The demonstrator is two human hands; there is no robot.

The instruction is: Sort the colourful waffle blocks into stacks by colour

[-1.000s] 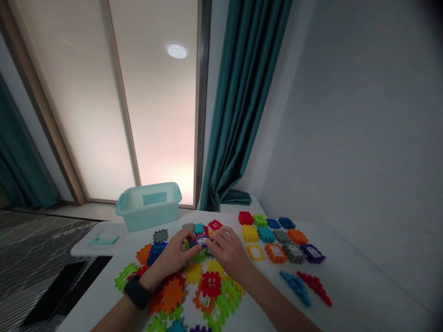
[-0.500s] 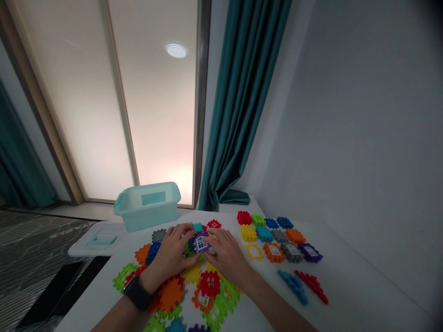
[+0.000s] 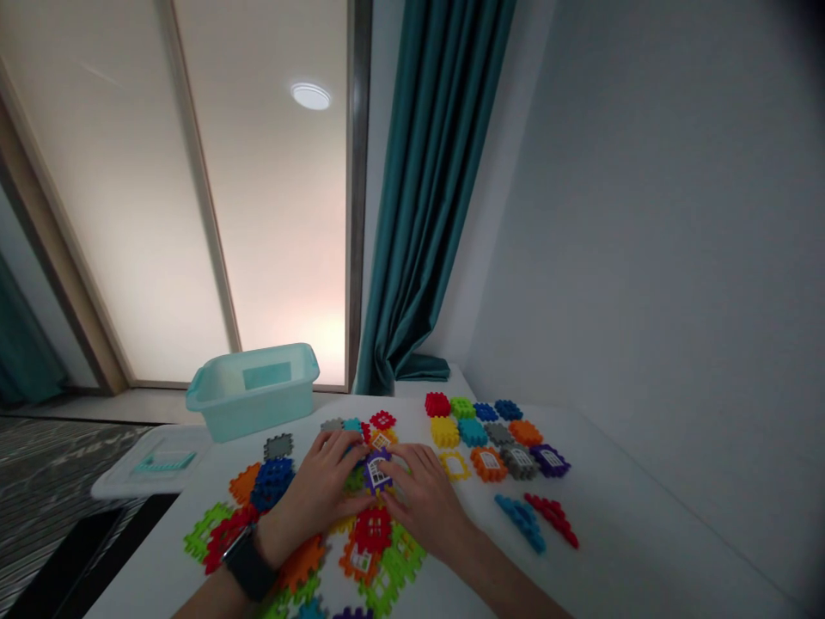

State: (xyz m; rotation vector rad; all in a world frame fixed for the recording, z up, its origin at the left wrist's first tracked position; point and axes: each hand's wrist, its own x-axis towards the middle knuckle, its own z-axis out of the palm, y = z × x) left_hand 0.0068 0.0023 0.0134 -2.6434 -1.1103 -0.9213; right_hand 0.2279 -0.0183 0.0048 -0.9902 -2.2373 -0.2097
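Both my hands meet over a small cluster of joined plastic waffle blocks [image 3: 364,468] at the middle of the white table [image 3: 619,550]. A purple window block [image 3: 377,471] stands at its front. My left hand [image 3: 315,490], with a black watch [image 3: 248,563] on its wrist, grips the cluster's left side. My right hand [image 3: 425,507] presses its fingertips against the purple block's right side. Blue, green and orange pieces in the cluster are partly hidden by my fingers. A loose heap of colourful blocks [image 3: 335,550] lies under my wrists.
Sorted blocks [image 3: 490,438] stand in rows to the right, beside a blue linked strip [image 3: 521,522] and a red strip [image 3: 551,518]. A pale teal plastic bin [image 3: 251,391] sits behind the table, and its lid [image 3: 151,464] lies at the left edge. A wall rises on the right.
The whole scene has shifted left in view as my head turned. My hands have closed in around the cluster, and the purple window block now stands more upright.
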